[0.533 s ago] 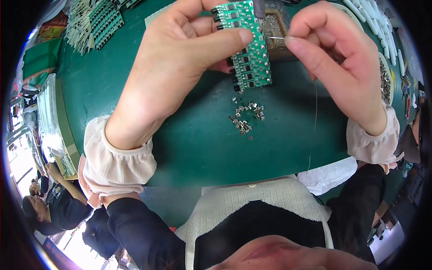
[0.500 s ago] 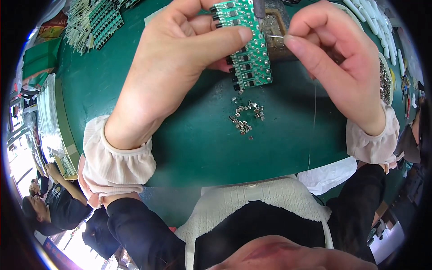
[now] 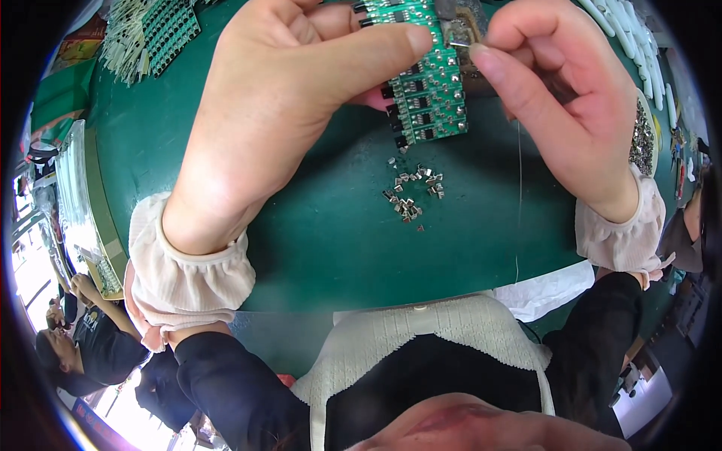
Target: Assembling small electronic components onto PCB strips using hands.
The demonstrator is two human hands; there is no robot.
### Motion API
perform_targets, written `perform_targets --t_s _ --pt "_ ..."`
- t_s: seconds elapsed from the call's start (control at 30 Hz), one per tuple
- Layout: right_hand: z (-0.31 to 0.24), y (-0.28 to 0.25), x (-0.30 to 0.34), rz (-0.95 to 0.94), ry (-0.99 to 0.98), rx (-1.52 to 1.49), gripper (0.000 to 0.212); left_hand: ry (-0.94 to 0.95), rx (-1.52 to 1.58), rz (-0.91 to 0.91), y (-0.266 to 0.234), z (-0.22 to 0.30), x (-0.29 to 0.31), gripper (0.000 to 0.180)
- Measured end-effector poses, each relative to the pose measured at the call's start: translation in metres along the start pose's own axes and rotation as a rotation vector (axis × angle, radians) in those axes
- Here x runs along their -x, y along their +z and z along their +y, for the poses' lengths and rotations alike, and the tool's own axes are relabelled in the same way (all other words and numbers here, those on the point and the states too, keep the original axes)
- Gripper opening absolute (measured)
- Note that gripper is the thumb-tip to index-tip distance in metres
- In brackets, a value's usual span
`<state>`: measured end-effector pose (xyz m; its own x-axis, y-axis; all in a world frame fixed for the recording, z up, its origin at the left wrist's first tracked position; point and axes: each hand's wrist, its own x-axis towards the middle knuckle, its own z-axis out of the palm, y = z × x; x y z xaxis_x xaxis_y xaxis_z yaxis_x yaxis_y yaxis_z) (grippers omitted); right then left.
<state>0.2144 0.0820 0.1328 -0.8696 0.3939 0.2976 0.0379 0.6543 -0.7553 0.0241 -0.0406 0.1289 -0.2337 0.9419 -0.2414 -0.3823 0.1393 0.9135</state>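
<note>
My left hand (image 3: 278,98) grips a green circuit board panel (image 3: 430,101) by its left side, thumb across the front. Rows of small black parts and shiny solder dots cover the panel, and its top runs out of the picture. Between thumb and forefinger, my right hand (image 3: 560,98) pinches a thin silvery wire (image 3: 460,44), likely solder. Its tip points at the panel's right edge; whether they touch I cannot tell. A fine strand hangs below that hand to the table edge. Under the panel lies a loose cluster of small bent metal pieces (image 3: 414,193).
Behind the panel sits a brownish worn tray (image 3: 475,83) with a grey block beside it. More circuit boards (image 3: 171,34) with pale wires lie far left. White tubes (image 3: 620,37) and a dish of small metal parts (image 3: 641,139) are at right. Another person (image 3: 105,338) sits at lower left.
The panel has shifted slightly right with my left hand, which has come a little higher. The wire in my right hand has moved slightly up and left, its tip closer to the panel.
</note>
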Motion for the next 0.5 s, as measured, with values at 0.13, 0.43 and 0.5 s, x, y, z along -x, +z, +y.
perform_targets --t_s 0.13,0.43,0.5 --pt "0.001 0.001 0.0 -0.008 0.039 -0.037 0.011 -0.01 -0.1 0.031 0.005 0.012 0.0 0.032" --pt "0.01 0.0 0.0 -0.032 0.039 -0.028 0.013 -0.03 -0.164 0.063 0.009 0.014 -0.001 0.031" --pt "0.01 -0.001 0.0 -0.046 0.042 -0.008 0.013 0.042 -0.089 -0.005 -0.005 0.003 -0.007 0.031"
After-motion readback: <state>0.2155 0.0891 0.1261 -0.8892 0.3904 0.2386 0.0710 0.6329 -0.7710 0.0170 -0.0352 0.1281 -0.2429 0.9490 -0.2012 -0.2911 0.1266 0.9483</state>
